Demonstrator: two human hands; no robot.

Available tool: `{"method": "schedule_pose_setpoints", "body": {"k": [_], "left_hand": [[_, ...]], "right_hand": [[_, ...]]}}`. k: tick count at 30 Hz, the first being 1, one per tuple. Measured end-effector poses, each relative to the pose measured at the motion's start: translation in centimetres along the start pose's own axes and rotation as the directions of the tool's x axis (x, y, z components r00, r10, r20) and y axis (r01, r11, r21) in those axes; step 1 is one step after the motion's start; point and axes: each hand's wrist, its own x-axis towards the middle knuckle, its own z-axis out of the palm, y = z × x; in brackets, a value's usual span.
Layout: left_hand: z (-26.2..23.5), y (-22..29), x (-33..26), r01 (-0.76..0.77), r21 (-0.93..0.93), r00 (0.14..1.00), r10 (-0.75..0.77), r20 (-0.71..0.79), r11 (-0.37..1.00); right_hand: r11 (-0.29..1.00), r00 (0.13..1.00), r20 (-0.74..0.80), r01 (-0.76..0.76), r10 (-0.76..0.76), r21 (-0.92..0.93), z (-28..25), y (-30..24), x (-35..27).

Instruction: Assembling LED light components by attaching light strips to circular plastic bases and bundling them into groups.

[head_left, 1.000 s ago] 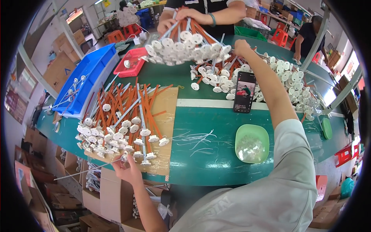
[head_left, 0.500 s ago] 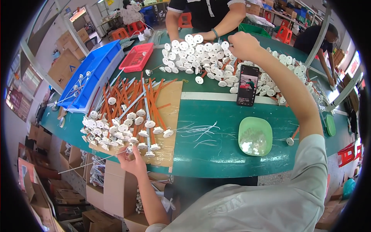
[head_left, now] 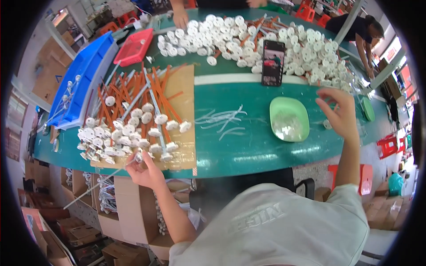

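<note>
Head view: left forearm comes up from the lower edge, angled left. Left hand (head_left: pixel 148 172) is at the table's near edge, by the front pile. Grip: thumb and fingertips pinching one small shiny fitting (head_left: pixel 139 157), with a thin pale rod (head_left: pixel 95 186) running from it down-left past the edge. Fitting detail too small to read.

Right forearm near vertical, right hand (head_left: pixel 338 113) raised over the right side of the table (head_left: pixel 244 159). Grip: thumb and fingers spread, half-curled, pointing left. One loose white disc (head_left: pixel 327 124) just below the fingers.

Materials: table green, smooth, glossy. Front pile (head_left: pixel 111 138): round white plastic-looking heads on flat orange and silver-grey strips, on one brown cardboard sheet (head_left: pixel 186 82). Rear pile (head_left: pixel 310 51): same kind of heads, mostly face up, flat discs with holes. Both piles overlap too much to count.

Also on the table: 1 phone (head_left: pixel 272 64), screen lit, against the rear pile; 1 rounded-square green bowl (head_left: pixel 288 105) with clear small bits (head_left: pixel 287 126) inside, uncountable; 1 tangle of thin white strips (head_left: pixel 222 119) between cardboard and bowl; 1 long blue tray (head_left: pixel 84 73) holding a few rod pieces (head_left: pixel 69 91); 1 red basket (head_left: pixel 128 55). 1 second green dish (head_left: pixel 368 109) at far right.

Across the table: a co-worker's hand (head_left: pixel 180 20) beside the rear pile.
</note>
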Motion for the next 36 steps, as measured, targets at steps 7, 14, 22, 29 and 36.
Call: {"method": "schedule_pose_setpoints", "body": {"k": [7,14,22,29,36], "left_hand": [[0.0,-0.4,0.8,-0.005,0.015,0.998,0.004,0.060,1.000],[1.2,1.4,-0.8,-0.102,0.302,0.992,0.120,-0.040,0.948],[2.9,8.2,-10.2,-0.440,0.070,0.886,0.445,-0.131,0.895],[8.9,9.4,-15.8,-0.017,-0.364,0.866,0.195,0.460,0.931],[12.3,11.2,-17.4,0.132,-0.295,0.662,0.138,0.737,0.946]], "right_hand": [[0.910,0.874,-0.256,-0.409,0.414,0.076,4.1,1.8,-9.2],[0.783,0.774,-0.120,-0.621,0.621,0.049,6.7,6.5,-9.5],[0.916,0.918,0.046,-0.395,0.393,0.070,8.7,6.8,-9.3],[0.996,0.988,0.133,-0.083,0.084,-0.016,5.5,4.9,-7.0],[0.994,0.873,0.478,0.107,-0.102,0.017,9.7,5.8,-4.0]]}}
